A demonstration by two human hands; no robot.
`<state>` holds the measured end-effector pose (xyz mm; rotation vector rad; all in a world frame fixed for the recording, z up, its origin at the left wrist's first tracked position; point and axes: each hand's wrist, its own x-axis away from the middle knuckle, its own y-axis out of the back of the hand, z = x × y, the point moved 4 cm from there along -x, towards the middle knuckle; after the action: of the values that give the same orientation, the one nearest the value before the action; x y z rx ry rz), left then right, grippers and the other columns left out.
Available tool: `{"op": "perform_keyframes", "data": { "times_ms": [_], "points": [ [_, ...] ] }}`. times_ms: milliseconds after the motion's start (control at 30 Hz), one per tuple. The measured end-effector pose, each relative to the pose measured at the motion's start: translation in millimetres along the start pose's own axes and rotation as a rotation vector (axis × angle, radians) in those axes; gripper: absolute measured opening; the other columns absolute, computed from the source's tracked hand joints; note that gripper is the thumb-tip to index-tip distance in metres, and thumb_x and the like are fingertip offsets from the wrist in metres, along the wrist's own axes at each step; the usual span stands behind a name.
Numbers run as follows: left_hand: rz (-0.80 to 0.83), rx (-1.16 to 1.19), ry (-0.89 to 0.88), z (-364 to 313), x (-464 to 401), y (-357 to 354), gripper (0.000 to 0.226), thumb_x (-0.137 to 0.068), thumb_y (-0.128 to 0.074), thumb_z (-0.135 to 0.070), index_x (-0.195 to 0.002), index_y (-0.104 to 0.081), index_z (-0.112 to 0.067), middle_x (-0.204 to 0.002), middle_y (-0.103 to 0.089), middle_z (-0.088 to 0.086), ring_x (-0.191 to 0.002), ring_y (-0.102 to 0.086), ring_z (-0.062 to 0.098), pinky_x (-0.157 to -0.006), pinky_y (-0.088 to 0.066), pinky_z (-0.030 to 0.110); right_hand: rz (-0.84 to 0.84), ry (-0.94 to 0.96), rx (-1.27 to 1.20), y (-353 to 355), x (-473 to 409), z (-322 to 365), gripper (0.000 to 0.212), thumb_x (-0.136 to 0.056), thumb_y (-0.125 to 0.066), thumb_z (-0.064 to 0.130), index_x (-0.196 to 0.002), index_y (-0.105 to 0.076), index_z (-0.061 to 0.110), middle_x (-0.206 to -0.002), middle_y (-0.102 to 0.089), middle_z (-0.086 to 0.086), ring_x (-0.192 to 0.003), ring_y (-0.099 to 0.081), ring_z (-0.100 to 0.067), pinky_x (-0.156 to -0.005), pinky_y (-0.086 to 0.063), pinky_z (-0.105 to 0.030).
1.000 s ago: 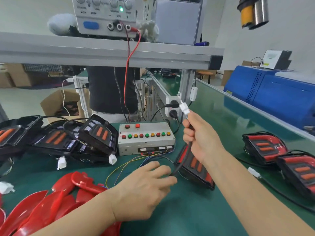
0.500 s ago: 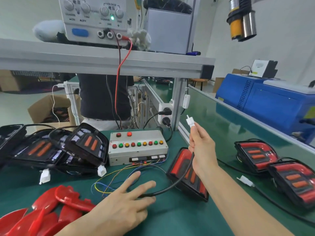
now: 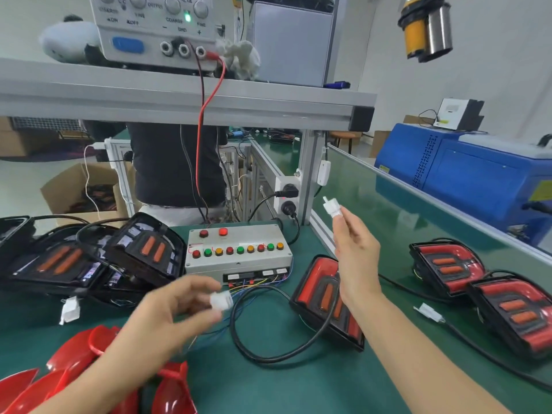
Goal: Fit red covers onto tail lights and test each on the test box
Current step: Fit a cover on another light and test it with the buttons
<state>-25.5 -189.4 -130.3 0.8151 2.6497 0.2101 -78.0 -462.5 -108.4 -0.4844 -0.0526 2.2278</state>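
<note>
- Two white plastic plugs are pinched: right hand (image 3: 355, 258) holds one (image 3: 331, 207) at its fingertips, centre frame.
- Blurred left hand (image 3: 176, 309) seemingly grips the other (image 3: 221, 300), below the grey button-studded test box (image 3: 239, 252).

Glossy red plastic covers (image 3: 74, 369), matt green bench mat (image 3: 268, 389), grey painted-metal test box (image 3: 239, 258)
</note>
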Motion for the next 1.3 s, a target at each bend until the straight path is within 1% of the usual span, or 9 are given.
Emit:
{"op": "perform_keyframes", "data": {
  "times_ms": [100, 300, 467, 533, 633, 733, 933, 1167, 1300],
  "points": [
    [-0.198, 0.056, 0.149, 3.6, -23.1, 13.0, 0.022, -0.077, -0.07, -0.001, -0.088, -0.075, -0.019, -0.069, -0.067, 0.002, -0.053, -0.053, 0.006, -0.057, -0.045, 0.01, 0.288, 0.091, 0.091, -20.3, 21.8, 13.2, 0.021, -0.097, -0.058, 0.024, -0.103, -0.068, 0.04, -0.079, -0.065, 0.029, -0.073, -0.056, 0.01, -0.067, -0.043, -0.005],
    [-0.157, 0.153, 0.171, -0.7, -37.8, 2.6, 0.021, -0.083, -0.066, -0.001, -0.098, -0.073, -0.014, -0.071, -0.067, -0.011, -0.058, -0.051, -0.003, -0.056, -0.04, 0.006, 0.624, 0.081, 0.221, -45.0, 53.1, 12.0, 0.013, -0.094, -0.062, 0.022, -0.098, -0.072, 0.029, -0.08, -0.068, 0.021, -0.073, -0.057, 0.008, -0.072, -0.042, -0.006],
    [-0.114, 0.08, 0.132, -2.2, -37.8, 2.8, 0.032, -0.093, -0.055, -0.011, -0.064, -0.069, -0.011, -0.058, -0.053, -0.007, -0.062, -0.048, 0.002, -0.065, -0.038, 0.009, 0.686, 0.039, 0.337, -48.3, 57.1, 7.1, 0.01, -0.091, -0.065, 0.025, -0.093, -0.074, 0.024, -0.078, -0.068, 0.024, -0.072, -0.059, 0.007, -0.07, -0.041, -0.005],
    [-0.105, 0.048, 0.115, -4.1, -37.5, 0.3, 0.027, -0.094, -0.054, -0.008, -0.073, -0.069, -0.002, -0.059, -0.057, -0.013, -0.06, -0.049, -0.002, -0.063, -0.037, 0.008, 0.71, 0.046, 0.372, -50.8, 58.7, 6.8, 0.01, -0.092, -0.064, 0.026, -0.092, -0.074, 0.024, -0.07, -0.064, 0.026, -0.065, -0.055, 0.007, -0.065, -0.039, -0.004],
    [-0.09, 0.038, 0.074, -8.0, -36.8, -2.6, 0.022, -0.091, -0.055, -0.002, -0.088, -0.074, -0.012, -0.063, -0.063, -0.02, -0.06, -0.052, -0.01, -0.062, -0.036, 0.001, 0.71, 0.044, 0.389, -53.6, 59.3, 5.2, 0.01, -0.092, -0.064, 0.027, -0.088, -0.073, 0.026, -0.06, -0.057, 0.021, -0.056, -0.046, 0.004, -0.058, -0.037, -0.006],
    [-0.087, 0.03, 0.063, -8.0, -35.3, 0.0, 0.029, -0.09, -0.058, -0.001, -0.082, -0.076, -0.022, -0.065, -0.063, -0.013, -0.061, -0.051, -0.007, -0.063, -0.038, 0.003, 0.721, 0.038, 0.396, -53.9, 59.2, 3.7, 0.011, -0.092, -0.064, 0.028, -0.088, -0.074, 0.025, -0.061, -0.055, 0.019, -0.056, -0.044, 0.004, -0.059, -0.038, -0.007],
    [0.04, -0.025, 0.097, -8.5, -38.1, -1.9, 0.025, -0.089, -0.059, -0.001, -0.081, -0.075, -0.019, -0.058, -0.061, -0.016, -0.054, -0.048, -0.007, -0.056, -0.035, 0.003, 0.758, 0.032, 0.4, -59.9, 66.2, 0.0, 0.015, -0.092, -0.065, 0.027, -0.08, -0.071, 0.033, -0.058, -0.052, 0.014, -0.055, -0.04, -0.004, -0.053, -0.032, -0.016],
    [0.068, -0.063, 0.166, 1.0, -48.3, -1.6, 0.017, -0.087, -0.061, -0.003, -0.085, -0.077, -0.01, -0.067, -0.061, 0.002, -0.061, -0.042, 0.006, -0.06, -0.036, 0.014, 0.663, 0.024, 0.419, -60.4, 68.5, -5.6, 0.013, -0.091, -0.066, 0.023, -0.082, -0.074, 0.026, -0.053, -0.052, 0.015, -0.052, -0.039, -0.001, -0.052, -0.031, -0.016],
    [0.073, 0.021, 0.177, 3.1, -51.4, -7.3, 0.016, -0.079, -0.068, -0.02, -0.094, -0.076, -0.02, -0.065, -0.064, -0.005, -0.062, -0.051, 0.004, -0.063, -0.041, 0.012, 0.585, 0.091, 0.542, -63.7, 74.7, -2.5, 0.016, -0.093, -0.061, 0.029, -0.089, -0.075, 0.022, -0.064, -0.062, 0.011, -0.059, -0.05, -0.006, -0.061, -0.04, -0.026]
  ]
}}
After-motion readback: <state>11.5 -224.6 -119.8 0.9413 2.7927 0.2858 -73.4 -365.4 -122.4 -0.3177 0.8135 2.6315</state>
